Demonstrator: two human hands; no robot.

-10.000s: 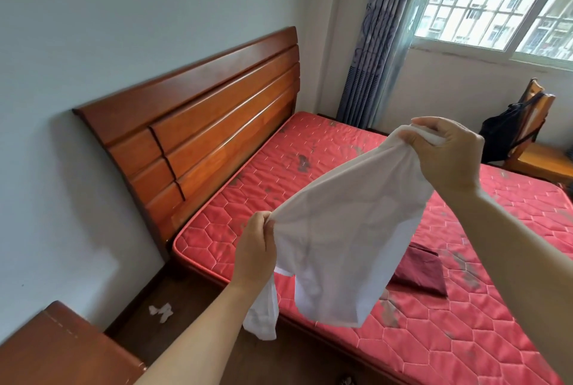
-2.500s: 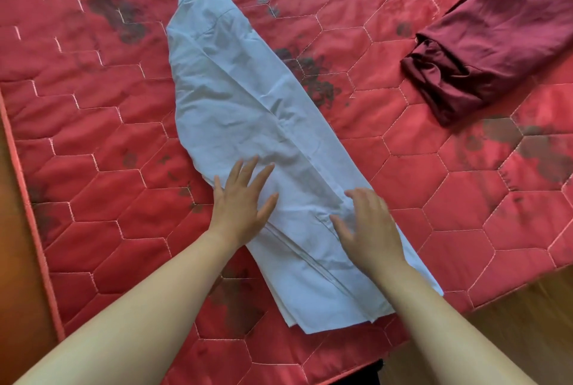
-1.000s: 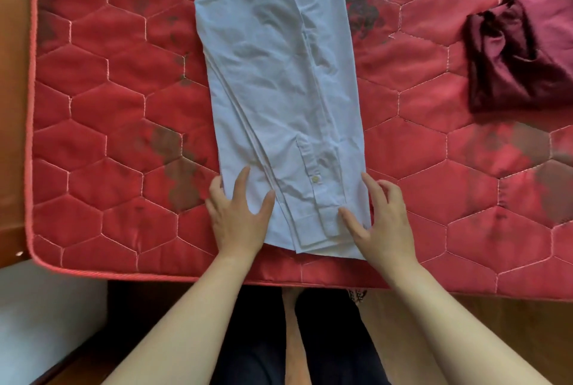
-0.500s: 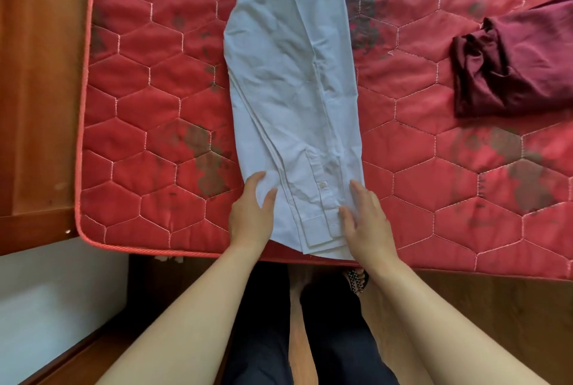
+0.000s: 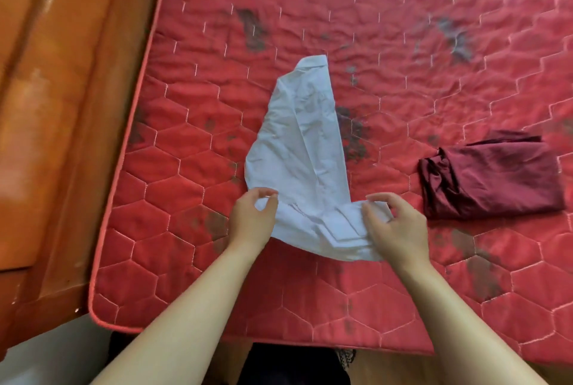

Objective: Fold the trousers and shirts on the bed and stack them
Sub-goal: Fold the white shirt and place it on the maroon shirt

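Note:
A pale blue-white shirt (image 5: 305, 149), folded into a long narrow strip, lies on the red quilted mattress (image 5: 403, 59) with its collar end pointing away from me. Its near end is lifted off the mattress and bent over. My left hand (image 5: 252, 218) pinches the near left corner of the shirt. My right hand (image 5: 395, 228) grips the near right corner, where the cuff layers bunch. A folded dark maroon garment (image 5: 493, 175) lies on the mattress to the right of the shirt, apart from it.
The wooden headboard (image 5: 52, 105) runs along the left of the mattress. The mattress's front edge (image 5: 279, 338) is close to my body, with the floor and my dark trousers (image 5: 297, 366) below. The mattress has several dark stains.
Half a second ago both hands lay flat on the shirt's near end by the mattress edge. Now they grip its corners and have lifted that end up and away from the edge.

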